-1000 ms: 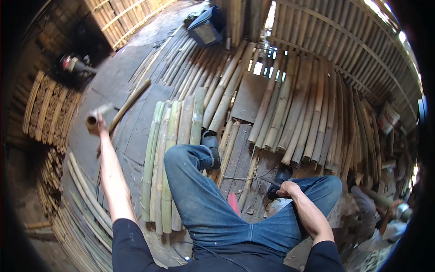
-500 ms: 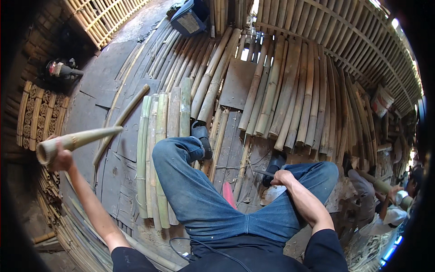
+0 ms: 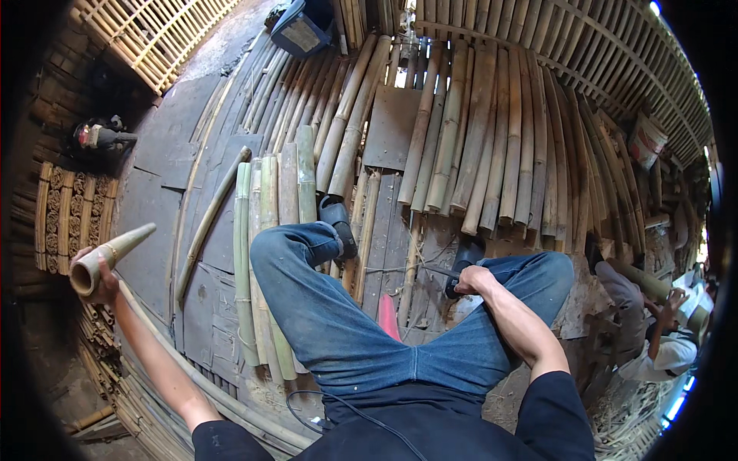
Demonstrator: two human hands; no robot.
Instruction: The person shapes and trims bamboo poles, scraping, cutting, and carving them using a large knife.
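Out to the left, my left hand [image 3: 106, 278] is closed round a bamboo pole [image 3: 121, 247]. Its hollow cut end faces me and the other end points away over the floor. My right hand [image 3: 475, 282], by my right knee, grips a knife [image 3: 440, 271] with a dark, narrow blade pointing left; the fingers cover its handle. Beside my left leg lie several greenish bamboo poles [image 3: 244, 269] side by side. A single brown bamboo pole [image 3: 211, 223] rests further left on the floor boards.
Long bamboo poles [image 3: 492, 154] lie in a row ahead. A blue bin [image 3: 301, 31] stands at the far end. Bundled bamboo strips [image 3: 75, 215] are stacked at the left. A red object [image 3: 388, 316] sits between my legs. Another person [image 3: 667, 349] handles bamboo at the right.
My left hand has moved slightly down with its bamboo pole, whose far end has swung left, off the brown pole. The knife hand stays by my right knee. The whole view has shifted slightly.
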